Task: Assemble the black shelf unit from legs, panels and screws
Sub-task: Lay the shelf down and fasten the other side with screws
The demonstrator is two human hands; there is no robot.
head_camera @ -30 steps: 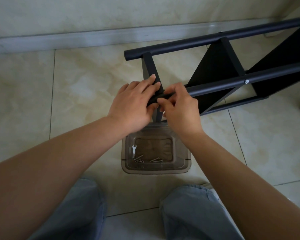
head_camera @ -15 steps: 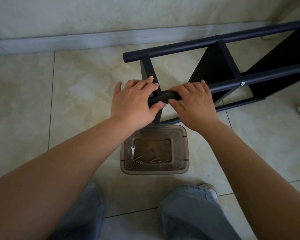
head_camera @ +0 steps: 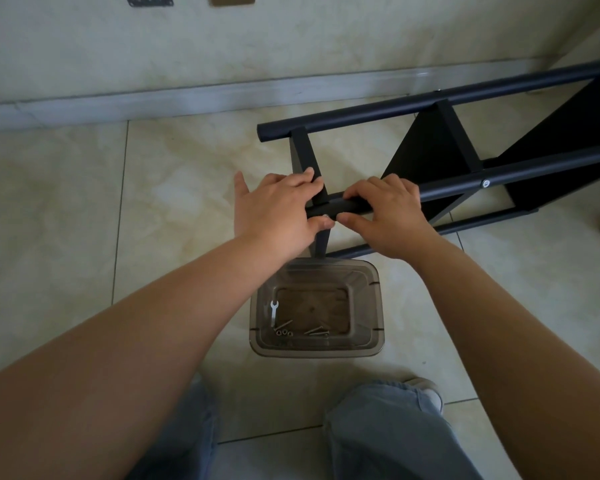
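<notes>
Hands on the round black leg of the shelf unit lying on its side on the tiled floor.

We see our left hand (head_camera: 274,211) curled over the end of the near leg (head_camera: 340,207), a smooth matte tube, with the thumb pressed beside a small silver screw (head_camera: 325,217) on its underside; our right hand (head_camera: 390,216) wraps the same tube just beside it, fingers over the top and thumb below. The shelf unit (head_camera: 430,157) has flat dark panels set between parallel round legs, and rests near the pale skirting. Just below our hands stands a translucent smoky plastic bin (head_camera: 374,306), rectangular with rounded corners, holding a small flat spanner (head_camera: 274,311) and loose screws (head_camera: 315,330) on its bottom. The floor (head_camera: 174,188) is glossy marbled cream tile.
</notes>
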